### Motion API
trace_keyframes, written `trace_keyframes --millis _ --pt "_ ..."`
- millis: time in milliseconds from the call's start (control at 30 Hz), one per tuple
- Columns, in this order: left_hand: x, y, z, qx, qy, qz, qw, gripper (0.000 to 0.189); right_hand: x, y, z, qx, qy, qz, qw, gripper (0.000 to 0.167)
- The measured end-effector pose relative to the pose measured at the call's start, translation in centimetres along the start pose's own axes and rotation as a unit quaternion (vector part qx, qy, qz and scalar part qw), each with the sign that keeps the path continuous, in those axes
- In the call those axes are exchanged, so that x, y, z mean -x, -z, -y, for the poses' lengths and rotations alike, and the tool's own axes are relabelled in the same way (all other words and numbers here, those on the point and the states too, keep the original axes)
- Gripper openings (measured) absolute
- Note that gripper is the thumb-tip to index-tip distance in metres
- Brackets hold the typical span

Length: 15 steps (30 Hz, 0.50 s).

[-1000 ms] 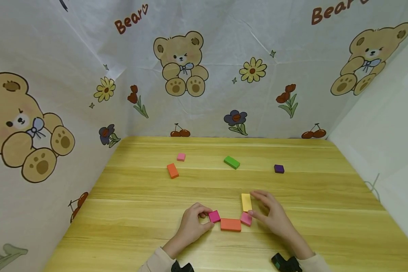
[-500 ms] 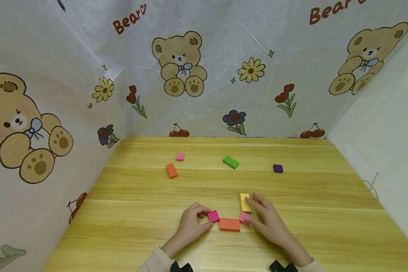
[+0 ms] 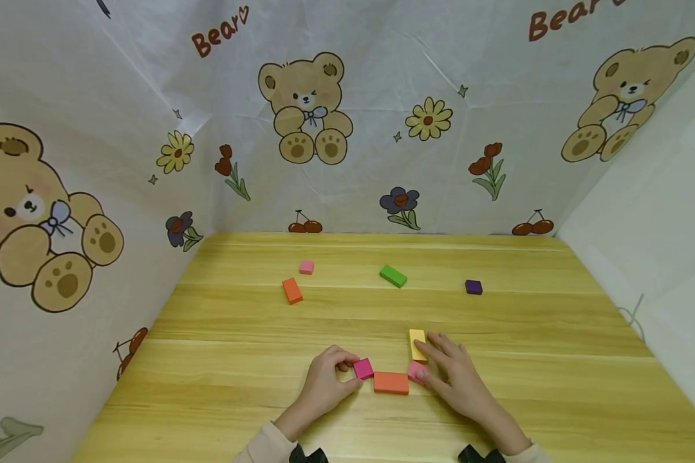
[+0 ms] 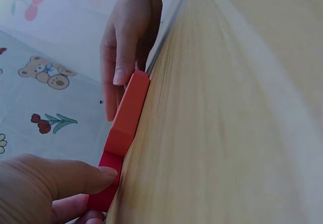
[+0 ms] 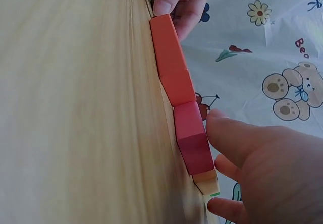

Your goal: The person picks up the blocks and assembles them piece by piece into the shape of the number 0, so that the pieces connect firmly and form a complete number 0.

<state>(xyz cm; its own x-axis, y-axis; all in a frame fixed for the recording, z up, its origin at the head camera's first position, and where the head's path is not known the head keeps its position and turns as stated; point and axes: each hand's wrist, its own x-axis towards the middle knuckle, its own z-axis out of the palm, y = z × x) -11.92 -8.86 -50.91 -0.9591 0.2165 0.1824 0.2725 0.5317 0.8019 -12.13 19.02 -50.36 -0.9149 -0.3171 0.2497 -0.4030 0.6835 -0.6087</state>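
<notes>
In the head view, my left hand [image 3: 327, 379] pinches a magenta block [image 3: 363, 369] between thumb and fingers at the left end of a small curved row. An orange block [image 3: 390, 383] lies in the middle, its left end meeting the magenta one. Right of it sits a pink block [image 3: 415, 372], with a yellow block [image 3: 417, 344] standing lengthwise beyond. My right hand [image 3: 460, 376] lies over these two, thumb at the pink block and fingertips over the yellow one, fingers loosely extended. The right wrist view shows the thumb [image 5: 234, 135] right beside the pink block [image 5: 192, 133].
Farther back on the wooden table [image 3: 208, 386] lie a second orange block [image 3: 292, 290], a small pink block [image 3: 306, 267], a green block [image 3: 393, 276] and a purple block [image 3: 473, 287]. A bear-print cloth [image 3: 347, 186] rises behind the table.
My right hand has shifted left from the blocks' right side, bringing fingertips over the yellow block and thumb onto the pink one. My left hand keeps its hold on the magenta block.
</notes>
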Motion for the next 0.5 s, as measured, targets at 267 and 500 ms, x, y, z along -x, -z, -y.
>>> trace_keyframes --millis 267,500 --pt "0.02 0.08 -0.1 0.003 -0.004 0.002 1.0 0.029 0.09 -0.15 -0.06 0.007 0.006 -0.006 0.9999 0.052" --pt "-0.07 0.54 -0.05 0.018 0.0 0.02 0.9996 0.036 0.07 -0.14 0.01 0.012 0.01 -0.011 0.9998 0.051"
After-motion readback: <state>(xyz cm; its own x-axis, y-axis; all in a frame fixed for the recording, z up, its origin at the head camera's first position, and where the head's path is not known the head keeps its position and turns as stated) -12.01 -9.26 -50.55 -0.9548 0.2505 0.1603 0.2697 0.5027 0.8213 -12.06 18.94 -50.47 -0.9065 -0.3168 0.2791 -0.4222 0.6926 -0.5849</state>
